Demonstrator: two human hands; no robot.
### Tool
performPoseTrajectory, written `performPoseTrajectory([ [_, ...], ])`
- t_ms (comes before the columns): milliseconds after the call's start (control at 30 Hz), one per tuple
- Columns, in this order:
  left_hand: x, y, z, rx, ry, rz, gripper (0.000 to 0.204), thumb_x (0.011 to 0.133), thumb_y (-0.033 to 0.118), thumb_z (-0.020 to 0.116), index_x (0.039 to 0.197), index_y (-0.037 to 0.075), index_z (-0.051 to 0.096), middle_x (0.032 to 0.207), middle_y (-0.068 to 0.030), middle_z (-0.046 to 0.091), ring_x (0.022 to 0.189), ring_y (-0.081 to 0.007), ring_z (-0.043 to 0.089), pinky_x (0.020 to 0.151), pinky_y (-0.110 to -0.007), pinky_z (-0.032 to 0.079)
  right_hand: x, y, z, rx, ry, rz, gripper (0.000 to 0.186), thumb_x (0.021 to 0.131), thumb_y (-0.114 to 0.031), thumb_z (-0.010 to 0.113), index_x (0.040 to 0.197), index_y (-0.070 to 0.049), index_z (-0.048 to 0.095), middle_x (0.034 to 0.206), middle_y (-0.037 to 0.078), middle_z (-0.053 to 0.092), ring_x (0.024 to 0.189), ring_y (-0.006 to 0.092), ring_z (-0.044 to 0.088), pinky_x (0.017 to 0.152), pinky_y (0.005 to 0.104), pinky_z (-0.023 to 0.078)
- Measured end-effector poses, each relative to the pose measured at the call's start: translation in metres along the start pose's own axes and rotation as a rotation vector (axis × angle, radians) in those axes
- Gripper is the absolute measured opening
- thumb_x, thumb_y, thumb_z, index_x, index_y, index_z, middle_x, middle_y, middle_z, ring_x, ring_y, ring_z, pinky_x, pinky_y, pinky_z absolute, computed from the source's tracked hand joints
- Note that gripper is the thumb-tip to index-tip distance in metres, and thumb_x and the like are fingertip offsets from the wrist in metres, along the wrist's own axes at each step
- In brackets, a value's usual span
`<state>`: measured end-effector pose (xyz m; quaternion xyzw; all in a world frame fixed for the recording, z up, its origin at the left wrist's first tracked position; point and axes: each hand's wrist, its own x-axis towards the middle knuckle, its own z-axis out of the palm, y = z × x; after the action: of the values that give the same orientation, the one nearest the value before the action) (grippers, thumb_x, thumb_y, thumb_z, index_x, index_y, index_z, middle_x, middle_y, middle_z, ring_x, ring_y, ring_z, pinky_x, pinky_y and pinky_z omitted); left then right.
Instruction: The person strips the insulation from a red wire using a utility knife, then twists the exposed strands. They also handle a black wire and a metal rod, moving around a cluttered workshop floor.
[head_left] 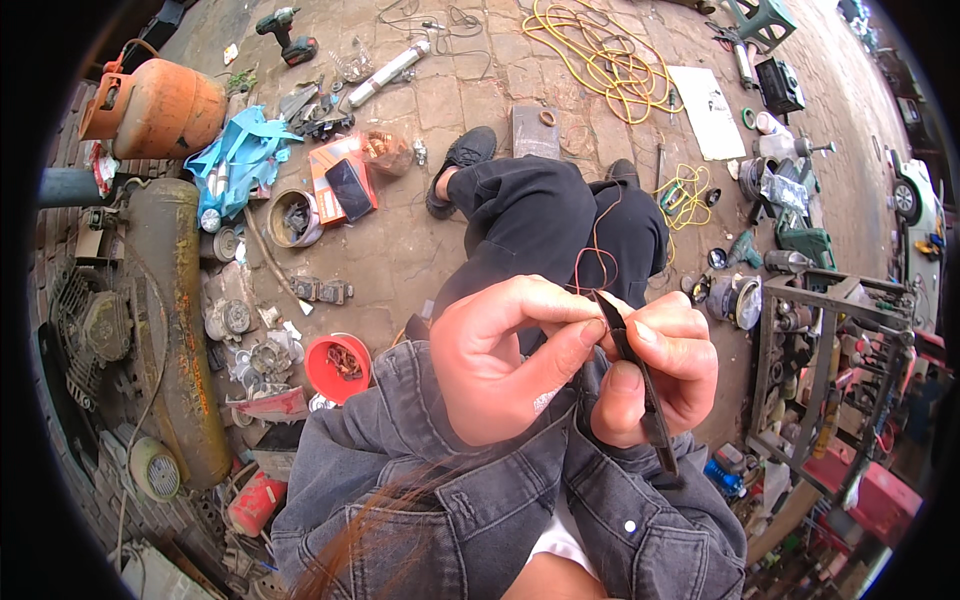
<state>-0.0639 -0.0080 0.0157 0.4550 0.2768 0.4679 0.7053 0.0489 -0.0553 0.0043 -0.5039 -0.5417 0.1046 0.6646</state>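
Note:
Close in front of my chest, both hands work near each other. My left hand point(500, 365) is closed, thumb and forefinger pinched on what looks like the end of a thin reddish wire point(597, 250). The wire loops up loosely over my dark trousers. A narrow, flat black strip point(645, 385) slants down between the hands, its upper end beside my left fingertips. My right hand point(675, 365) is closed on this strip, thumb and fingers pressed against its sides. Its exact kind does not show, and the fingers hide where wire and strip meet.
On the left stand an orange gas cylinder point(170, 108), a long rusty tank point(165, 330) and a red bucket point(337, 367) of copper-coloured scraps. A yellow hose point(610, 60) lies coiled ahead. At right stands a metal frame rack point(830, 350); a cordless drill point(288, 38) lies far left.

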Motion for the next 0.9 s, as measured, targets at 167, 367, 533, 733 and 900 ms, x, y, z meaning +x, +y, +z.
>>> performPoseTrajectory([
  [167,0.000,0.002,0.000,0.005,0.004,-0.012,0.010,0.086,0.000,0.069,0.091,-0.003,0.062,0.085,-0.0099,0.065,0.068,-0.0116,0.059,0.061,-0.024,0.045,0.000,0.000,0.000,0.004,-0.001,0.000,0.022,0.088,-0.017,0.069,0.102,-0.002,0.060,0.080,0.007,0.059,0.066,0.0128,0.050,0.060,0.0260,0.039],
  [367,-0.001,0.002,0.000,0.008,0.019,-0.066,0.009,0.087,0.001,0.068,0.091,-0.003,0.062,0.084,-0.0098,0.064,0.067,-0.0116,0.059,0.060,-0.024,0.046,0.000,-0.001,0.002,-0.003,0.004,0.012,0.021,0.088,-0.017,0.069,0.100,-0.002,0.061,0.081,0.007,0.059,0.067,0.0137,0.051,0.060,0.0264,0.040],
  [533,0.000,-0.002,-0.003,-0.002,-0.005,-0.021,0.009,0.086,-0.004,0.066,0.094,-0.005,0.064,0.087,-0.0112,0.067,0.076,-0.0142,0.064,0.069,-0.025,0.049,0.003,-0.003,-0.004,-0.003,-0.072,0.036,0.025,0.081,-0.005,0.070,0.103,-0.003,0.060,0.087,0.009,0.061,0.071,0.0170,0.055,0.063,0.0286,0.044],
  [733,-0.002,-0.002,-0.003,0.004,-0.005,-0.020,0.010,0.085,-0.007,0.065,0.095,-0.006,0.064,0.087,-0.0124,0.068,0.078,-0.0158,0.066,0.072,-0.026,0.051,0.003,-0.007,-0.015,0.019,-0.177,0.091,0.052,0.068,0.017,0.072,0.112,-0.005,0.058,0.094,0.013,0.065,0.076,0.0242,0.062,0.066,0.0321,0.051],
  [900,-0.003,-0.003,-0.001,0.074,0.000,0.012,0.007,0.088,0.000,0.066,0.092,-0.003,0.062,0.085,-0.0111,0.064,0.066,-0.0114,0.058,0.057,-0.023,0.045,0.002,-0.008,-0.014,0.022,-0.185,0.097,0.055,0.068,0.018,0.072,0.115,-0.005,0.057,0.095,0.013,0.065,0.077,0.0250,0.061,0.068,0.0330,0.051],
])
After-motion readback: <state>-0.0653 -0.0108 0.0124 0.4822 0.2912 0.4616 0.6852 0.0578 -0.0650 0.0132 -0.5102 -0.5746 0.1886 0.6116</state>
